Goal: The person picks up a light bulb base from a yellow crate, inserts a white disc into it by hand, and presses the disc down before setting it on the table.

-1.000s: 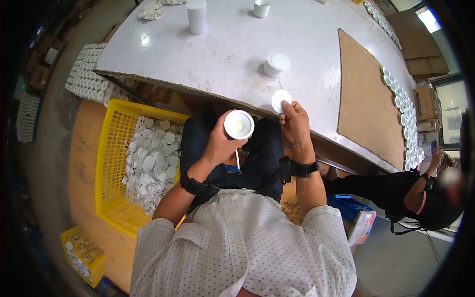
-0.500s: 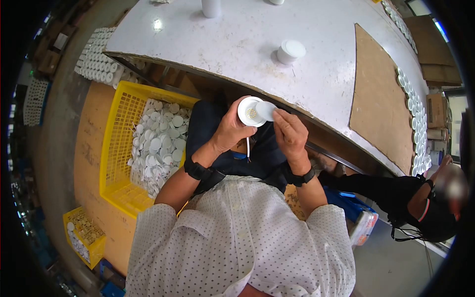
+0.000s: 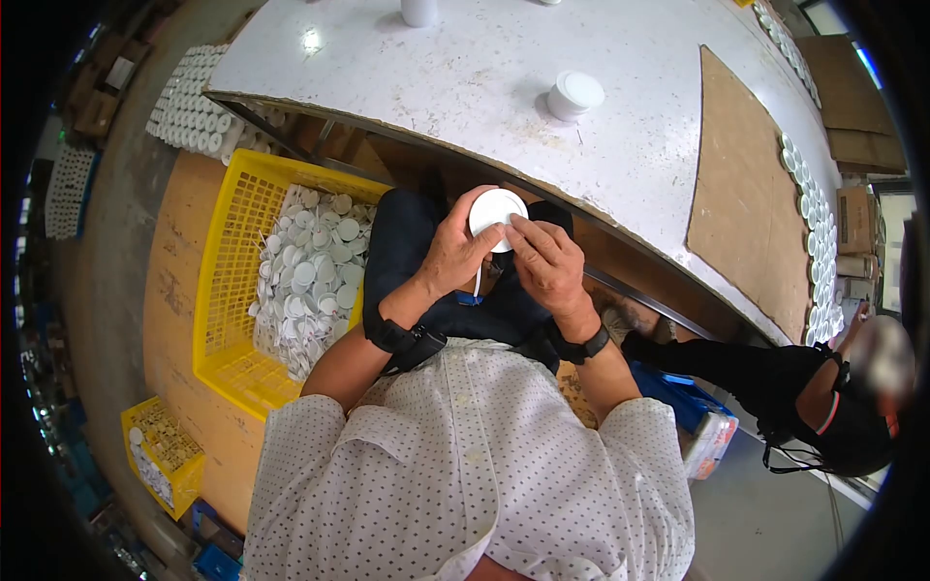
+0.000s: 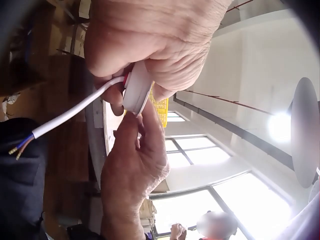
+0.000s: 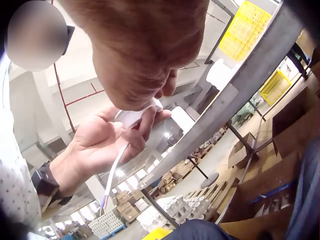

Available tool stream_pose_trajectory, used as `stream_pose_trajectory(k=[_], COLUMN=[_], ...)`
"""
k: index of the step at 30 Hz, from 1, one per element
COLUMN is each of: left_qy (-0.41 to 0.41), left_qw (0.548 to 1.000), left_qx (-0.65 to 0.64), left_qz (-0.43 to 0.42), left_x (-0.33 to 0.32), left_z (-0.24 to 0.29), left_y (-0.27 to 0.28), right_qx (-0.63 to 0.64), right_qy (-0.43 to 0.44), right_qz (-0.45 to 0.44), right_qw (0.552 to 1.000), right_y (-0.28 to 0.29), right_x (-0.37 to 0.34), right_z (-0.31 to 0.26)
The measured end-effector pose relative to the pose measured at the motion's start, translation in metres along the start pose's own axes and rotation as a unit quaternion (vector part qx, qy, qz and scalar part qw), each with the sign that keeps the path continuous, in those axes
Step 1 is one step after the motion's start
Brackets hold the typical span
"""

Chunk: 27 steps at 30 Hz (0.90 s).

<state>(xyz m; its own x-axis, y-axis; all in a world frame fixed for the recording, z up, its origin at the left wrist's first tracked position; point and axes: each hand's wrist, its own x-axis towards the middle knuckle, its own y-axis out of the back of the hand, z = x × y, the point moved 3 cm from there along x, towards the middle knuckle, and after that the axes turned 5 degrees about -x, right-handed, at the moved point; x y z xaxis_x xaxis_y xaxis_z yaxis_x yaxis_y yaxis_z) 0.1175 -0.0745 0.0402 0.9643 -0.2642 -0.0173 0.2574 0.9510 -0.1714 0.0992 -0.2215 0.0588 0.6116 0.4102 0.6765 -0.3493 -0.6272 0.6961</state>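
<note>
My left hand [image 3: 453, 250] grips a round white downlight [image 3: 497, 206] over my lap, its fingers around the body. A flat white disc covers its face, with my left thumb on the edge. My right hand [image 3: 550, 263] has its fingertips at the disc's lower right. In the left wrist view, the right thumb and fingers [image 4: 152, 132] pinch at the rim. From the back of the downlight [image 4: 136, 92] hangs a white cable [image 4: 75, 110] with blue and brown wire ends. A lidded white round piece [image 3: 576, 94] stands on the table [image 3: 465, 97].
A yellow crate [image 3: 218, 290] of white discs stands at my left, with a smaller yellow basket [image 3: 165, 460] below. Stacked white housings [image 3: 189, 107] lie beyond. Cardboard [image 3: 746, 194] and a row of white pieces [image 3: 819, 261] lie on the table's right. Another person [image 3: 823, 397] sits at right.
My right hand has brought the white disc left from beside the table edge onto the downlight's open face. The dotted inside of the downlight is now covered. Both hands have come together.
</note>
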Motion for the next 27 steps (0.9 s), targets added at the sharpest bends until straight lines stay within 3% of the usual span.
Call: stream_pose_trajectory(k=[15,24,27], left_qy=[-0.052,-0.01,0.038], left_qw=[0.998,0.999,0.992], left_qx=[0.019,0.024,-0.053], left_qz=[0.027,0.04,0.104], left_x=[0.0,-0.001,0.003], left_z=[-0.002,-0.009,-0.022], left_y=[0.0,0.002,0.001], right_qx=[-0.023,-0.023,0.028], right_qy=[0.006,0.018,0.003], right_qz=[0.013,-0.004,-0.021], right_qw=[1.0,1.0,0.999], right_y=[-0.001,-0.005,0.001], right_x=[0.0,-0.009,-0.003], right_z=[-0.004,-0.005,-0.005])
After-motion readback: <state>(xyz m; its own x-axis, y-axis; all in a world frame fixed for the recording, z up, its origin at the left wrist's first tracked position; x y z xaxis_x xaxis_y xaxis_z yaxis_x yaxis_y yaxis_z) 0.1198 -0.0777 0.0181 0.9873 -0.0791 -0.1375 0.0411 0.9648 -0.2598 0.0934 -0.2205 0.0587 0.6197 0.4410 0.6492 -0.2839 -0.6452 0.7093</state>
